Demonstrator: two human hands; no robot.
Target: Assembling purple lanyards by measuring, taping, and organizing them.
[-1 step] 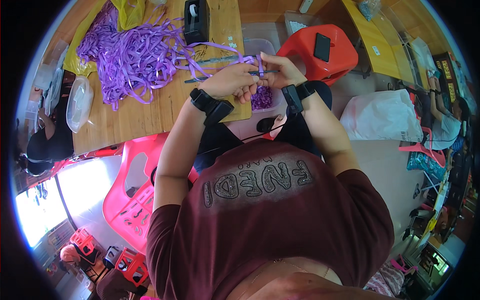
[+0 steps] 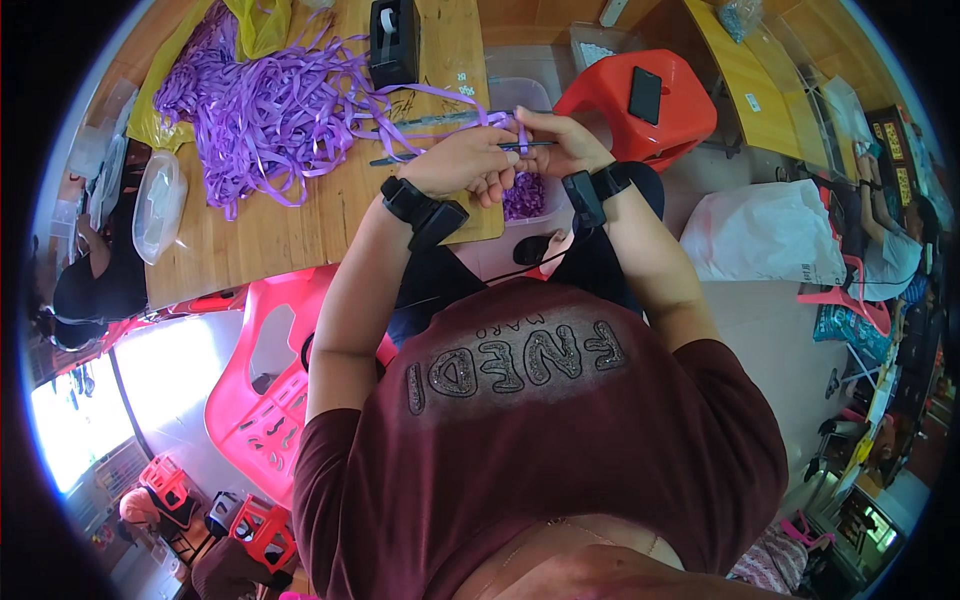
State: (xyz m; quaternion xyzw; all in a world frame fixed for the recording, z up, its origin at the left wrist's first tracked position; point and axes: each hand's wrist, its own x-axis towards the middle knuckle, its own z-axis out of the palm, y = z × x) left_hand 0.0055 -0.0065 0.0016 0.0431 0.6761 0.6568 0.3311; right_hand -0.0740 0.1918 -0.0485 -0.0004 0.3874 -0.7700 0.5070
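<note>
My left hand (image 2: 462, 163) is closed around a thin dark rod (image 2: 385, 161). The rod's back end reaches over the table, and its tip pokes out toward my right hand. A narrow purple ribbon (image 2: 524, 134) is looped over the rod near that tip. My right hand (image 2: 568, 142) pinches this ribbon between thumb and fingers. From there the ribbon trails back to a big tangled heap of purple ribbon (image 2: 270, 120) on the table. Just below my hands, a clear plastic tub (image 2: 530, 92) holds small purple pieces (image 2: 523, 197), partly hidden by my fingers.
On the wooden table (image 2: 220, 255) stand a black tape dispenser (image 2: 394, 45), a yellow bag (image 2: 262, 25) and a clear plastic container (image 2: 160, 208). A red stool (image 2: 600, 95) carries a phone (image 2: 645, 95). A pink chair (image 2: 262, 400) is at left, a white sack (image 2: 762, 235) at right.
My right thumb and fingers have shifted slightly at the ribbon near the rod's tip. My left hand keeps its place.
</note>
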